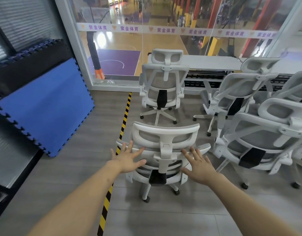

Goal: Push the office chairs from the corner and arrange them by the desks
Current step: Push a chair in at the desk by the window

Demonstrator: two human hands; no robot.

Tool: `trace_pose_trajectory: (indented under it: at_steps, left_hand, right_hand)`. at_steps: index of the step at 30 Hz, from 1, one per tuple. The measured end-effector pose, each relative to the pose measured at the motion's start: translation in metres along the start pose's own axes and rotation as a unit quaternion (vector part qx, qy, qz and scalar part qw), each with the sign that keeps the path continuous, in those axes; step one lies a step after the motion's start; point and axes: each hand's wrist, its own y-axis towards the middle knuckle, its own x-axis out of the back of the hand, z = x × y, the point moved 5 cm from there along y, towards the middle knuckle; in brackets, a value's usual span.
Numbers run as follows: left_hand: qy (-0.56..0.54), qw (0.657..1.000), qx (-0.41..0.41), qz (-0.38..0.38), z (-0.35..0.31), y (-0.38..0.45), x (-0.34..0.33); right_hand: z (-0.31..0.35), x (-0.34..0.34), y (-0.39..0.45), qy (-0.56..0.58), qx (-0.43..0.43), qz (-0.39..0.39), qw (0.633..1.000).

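A white mesh office chair (165, 133) stands directly in front of me, its back toward me. My left hand (129, 158) is spread flat at the left side of its backrest, fingers apart. My right hand (198, 165) is spread the same way at the right side. Whether the palms touch the backrest I cannot tell. A second chair (163, 82) stands farther ahead at a white desk (215, 62) by the glass wall. More white chairs (259, 145) crowd together on the right.
A yellow-black hazard tape line (124, 120) runs along the floor left of the chairs. Blue and black foam mats (44, 103) lean against the left wall. The glass wall (146, 40) ahead overlooks a sports court.
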Motion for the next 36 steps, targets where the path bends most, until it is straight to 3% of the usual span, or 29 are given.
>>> trace_pose_trajectory:
  at_steps: [10, 36]
  left_hand:
    - [0.005, 0.999, -0.038, 0.003, 0.003, 0.013, 0.01]
    - [0.005, 1.0, 0.007, -0.007, -0.037, 0.004, -0.007]
  right_hand:
    - [0.001, -0.003, -0.009, -0.016, -0.025, -0.001, 1.0]
    - [-0.033, 0.004, -0.008, 0.025, -0.013, 0.022, 0.999]
